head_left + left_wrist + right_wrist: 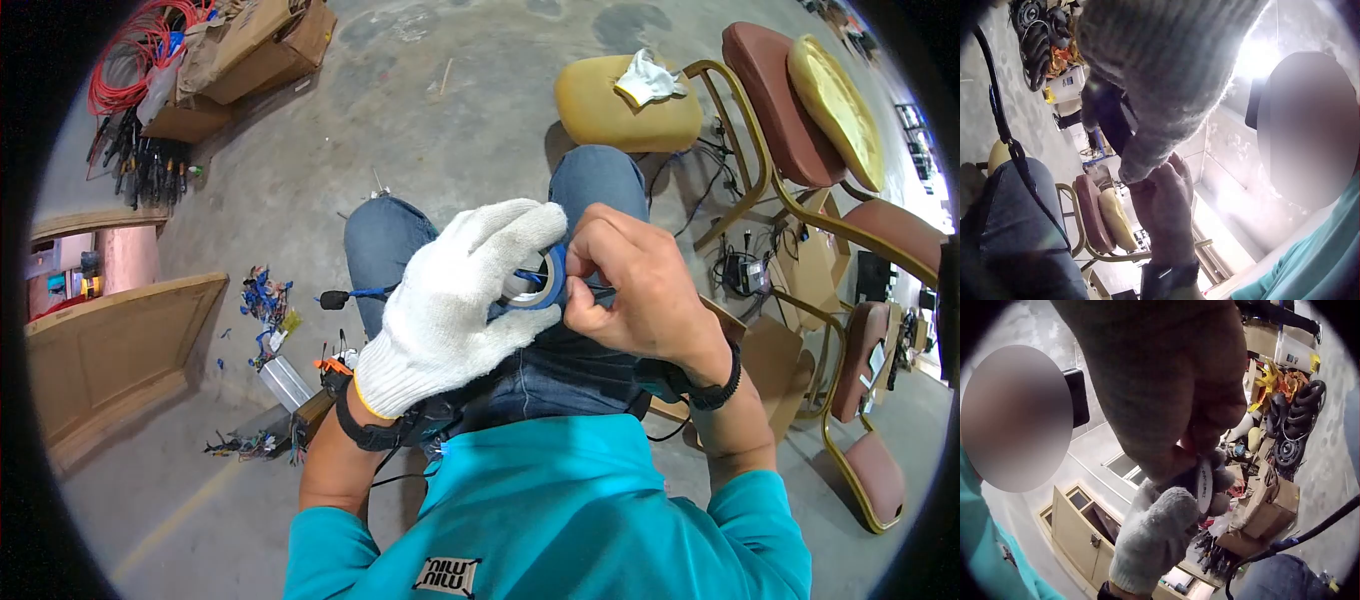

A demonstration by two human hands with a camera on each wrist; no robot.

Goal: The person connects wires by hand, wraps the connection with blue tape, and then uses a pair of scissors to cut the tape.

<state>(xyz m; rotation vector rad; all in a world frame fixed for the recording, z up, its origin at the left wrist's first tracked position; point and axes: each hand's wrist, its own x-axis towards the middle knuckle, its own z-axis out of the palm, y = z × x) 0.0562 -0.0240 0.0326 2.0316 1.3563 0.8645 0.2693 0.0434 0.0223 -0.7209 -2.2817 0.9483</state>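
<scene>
Left hand (458,290) and right hand (640,285) at a blue tape roll (557,274).
In my head view, gloved left fingers curl round the roll over the lap (505,378), bare right finger and thumb pinch its edge; my left wrist view shows it in shadow, my right wrist view its lettered white part (1205,487) between the hands.

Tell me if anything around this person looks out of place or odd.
Yes, mildly: the left hand is gloved but the right hand is bare, while a second white glove lies on the yellow seat. Also, loose wires lie heaped on the floor at the head view's left, looking untidy.
</scene>
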